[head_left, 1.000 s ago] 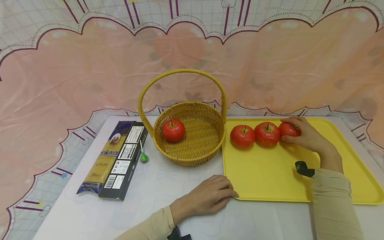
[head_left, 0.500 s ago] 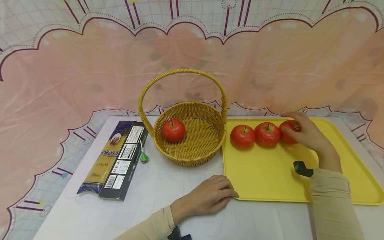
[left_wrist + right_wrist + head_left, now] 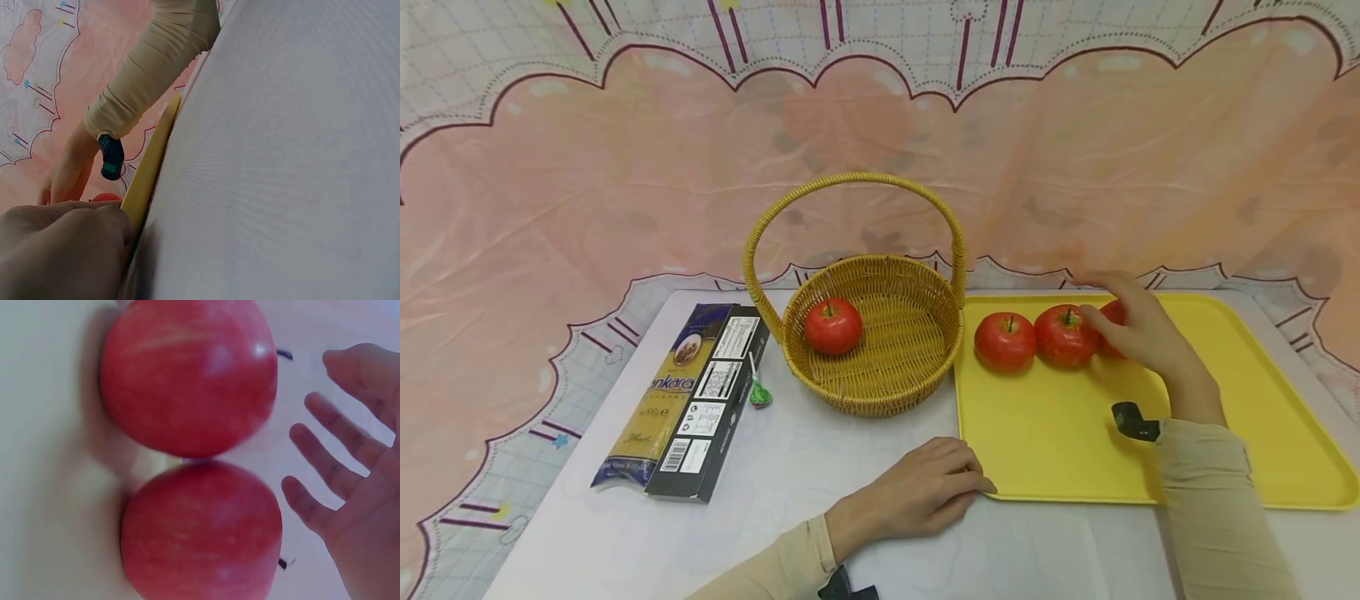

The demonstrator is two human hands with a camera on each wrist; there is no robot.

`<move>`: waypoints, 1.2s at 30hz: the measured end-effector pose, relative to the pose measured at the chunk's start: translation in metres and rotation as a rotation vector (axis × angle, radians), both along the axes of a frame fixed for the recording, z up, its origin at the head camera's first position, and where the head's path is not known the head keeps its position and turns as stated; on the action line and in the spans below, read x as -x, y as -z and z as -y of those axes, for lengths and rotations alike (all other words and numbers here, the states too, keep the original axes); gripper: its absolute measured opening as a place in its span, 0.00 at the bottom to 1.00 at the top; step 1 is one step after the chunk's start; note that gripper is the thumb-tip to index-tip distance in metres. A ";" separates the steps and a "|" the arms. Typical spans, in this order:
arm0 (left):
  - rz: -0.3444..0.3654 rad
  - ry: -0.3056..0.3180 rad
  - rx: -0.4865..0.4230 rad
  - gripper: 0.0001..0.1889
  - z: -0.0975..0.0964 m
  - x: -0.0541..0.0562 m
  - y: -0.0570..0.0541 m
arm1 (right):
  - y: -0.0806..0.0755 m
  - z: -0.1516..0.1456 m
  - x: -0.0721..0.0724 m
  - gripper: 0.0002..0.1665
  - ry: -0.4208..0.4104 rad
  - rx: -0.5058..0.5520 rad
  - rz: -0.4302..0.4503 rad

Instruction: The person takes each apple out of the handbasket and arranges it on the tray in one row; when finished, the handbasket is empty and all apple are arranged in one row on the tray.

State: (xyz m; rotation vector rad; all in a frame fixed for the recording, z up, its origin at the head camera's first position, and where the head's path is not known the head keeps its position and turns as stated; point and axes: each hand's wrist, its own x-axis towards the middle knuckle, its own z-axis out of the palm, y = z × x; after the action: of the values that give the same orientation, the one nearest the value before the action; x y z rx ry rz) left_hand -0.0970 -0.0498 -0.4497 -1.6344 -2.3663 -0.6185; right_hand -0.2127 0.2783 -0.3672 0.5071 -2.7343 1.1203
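Three red apples stand in a row on the yellow tray (image 3: 1045, 442): a left apple (image 3: 1004, 343), a middle apple (image 3: 1064, 340) and a right apple (image 3: 1113, 312), partly hidden by my right hand (image 3: 1138, 329). That hand hovers over the row with its fingers spread, holding nothing. In the right wrist view, its fingers (image 3: 328, 465) are apart from two apples that touch each other. My left hand (image 3: 917, 492) rests on the table and pinches the tray's near left corner. In the left wrist view it covers part of the tray edge (image 3: 150, 165).
Left of the tray stands a wicker basket (image 3: 880, 407) with a tall handle and one apple (image 3: 832, 327) inside. Farther left lie a gold and blue packet (image 3: 658, 396), a black box (image 3: 709, 400) and a green lollipop (image 3: 760, 393). A patterned cloth (image 3: 880, 125) hangs behind.
My right hand has let go of the right apple, opened its fingers and moved left towards the middle apple. The left hand has stayed still.
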 end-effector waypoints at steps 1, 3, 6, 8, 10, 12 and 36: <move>0.000 0.000 -0.001 0.11 0.000 0.000 0.000 | -0.001 0.002 0.000 0.28 -0.008 0.000 -0.004; 0.001 0.000 -0.002 0.11 0.000 0.001 0.000 | -0.002 0.007 0.001 0.27 -0.020 -0.005 -0.020; 0.004 0.000 -0.005 0.11 0.000 0.001 -0.001 | -0.001 0.013 0.002 0.26 -0.035 -0.026 -0.052; 0.004 -0.001 -0.007 0.11 0.000 0.002 -0.001 | -0.001 0.017 0.003 0.26 -0.050 -0.033 -0.074; 0.007 -0.002 -0.010 0.11 0.000 0.002 -0.001 | 0.000 0.020 0.004 0.26 -0.064 -0.037 -0.085; 0.009 -0.003 -0.010 0.11 0.000 0.002 -0.001 | -0.001 0.024 0.004 0.26 -0.083 -0.030 -0.093; 0.035 0.000 0.003 0.11 0.001 0.001 0.002 | 0.005 0.101 0.003 0.20 -0.385 -0.034 -0.239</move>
State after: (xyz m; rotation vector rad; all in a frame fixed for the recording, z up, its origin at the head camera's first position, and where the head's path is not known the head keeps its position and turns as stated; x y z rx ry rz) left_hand -0.0979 -0.0508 -0.4515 -1.6375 -2.3929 -0.6484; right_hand -0.2155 0.1771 -0.3718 1.1301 -2.5132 1.0073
